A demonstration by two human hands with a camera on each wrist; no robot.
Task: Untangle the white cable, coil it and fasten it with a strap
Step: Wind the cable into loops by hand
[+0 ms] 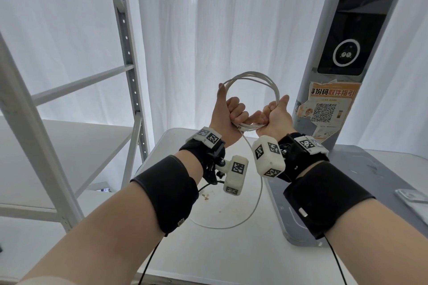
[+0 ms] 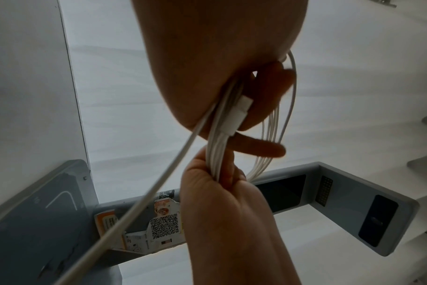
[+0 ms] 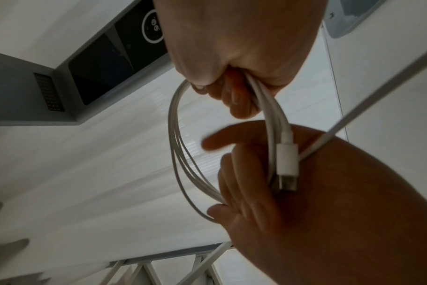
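Note:
I hold the white cable [image 1: 251, 77] up in front of me, wound into a coil of several loops. My left hand [image 1: 234, 112] grips the coil's lower left with curled fingers, thumb pointing up. My right hand [image 1: 269, 114] grips the lower right, close beside the left. In the right wrist view the cable's plug [image 3: 288, 160] lies against my left hand [image 3: 305, 202], under my right hand [image 3: 232, 48]. The left wrist view shows the bundled strands [image 2: 217, 152] running from my left hand [image 2: 219, 57] into my right hand [image 2: 219, 192]. A loose tail [image 1: 257, 192] hangs down and curves on the table.
A white table [image 1: 208, 250] lies below my arms. A grey metal shelf frame [image 1: 129, 60] stands at the left. A grey kiosk pillar [image 1: 342, 53] with a dark screen and a QR sticker [image 1: 324, 112] rises at the right on a grey base [image 1: 289, 203]. White curtains hang behind.

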